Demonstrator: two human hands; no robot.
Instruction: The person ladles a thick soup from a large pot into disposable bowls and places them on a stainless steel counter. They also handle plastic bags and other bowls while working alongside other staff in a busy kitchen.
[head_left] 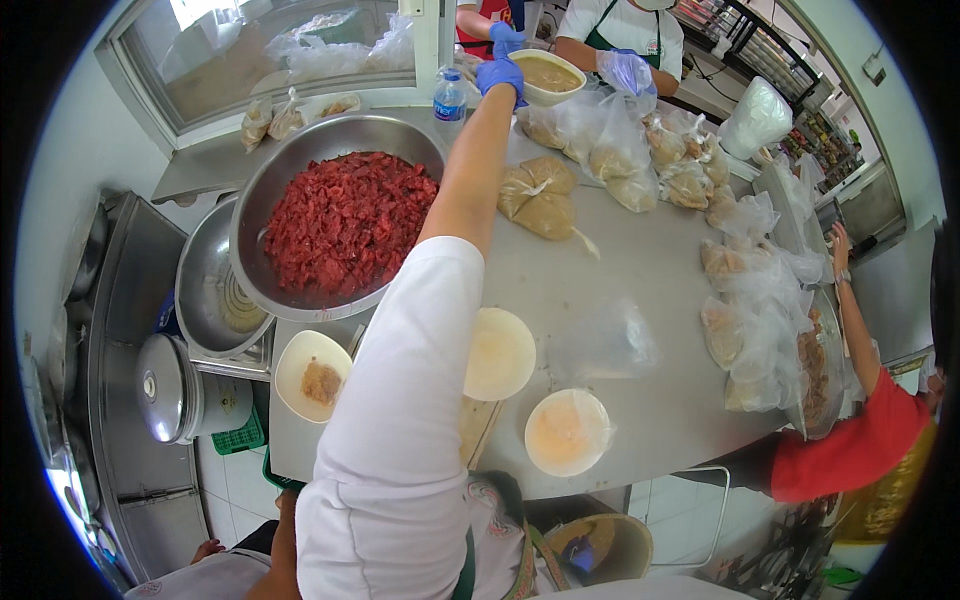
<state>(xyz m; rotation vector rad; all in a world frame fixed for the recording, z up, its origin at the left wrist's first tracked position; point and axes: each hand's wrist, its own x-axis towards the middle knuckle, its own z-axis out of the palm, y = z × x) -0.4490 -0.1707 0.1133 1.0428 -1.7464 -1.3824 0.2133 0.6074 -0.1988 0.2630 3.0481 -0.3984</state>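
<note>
My left arm, in a white sleeve, stretches far across the steel table. Its blue-gloved hand, my left hand (500, 78), is closed on the near-left rim of a white bowl (572, 92) of brownish liquid. A co-worker's blue-gloved hand (506, 40) is right beside mine, at the bowl's far-left side. Just right of my forearm lies a tied plastic bag (538, 195) of brown contents. To its left stands a large steel basin (258, 262) of chopped red meat (345, 225). My right hand is out of the picture.
Nearer me are a bowl with brown paste (320, 384), a pale round bowl (500, 353) and a bowl with orange contents (568, 432). Filled bags (750, 300) line the right side. A water bottle (449, 100) stands behind my arm. Co-workers stand opposite and at right.
</note>
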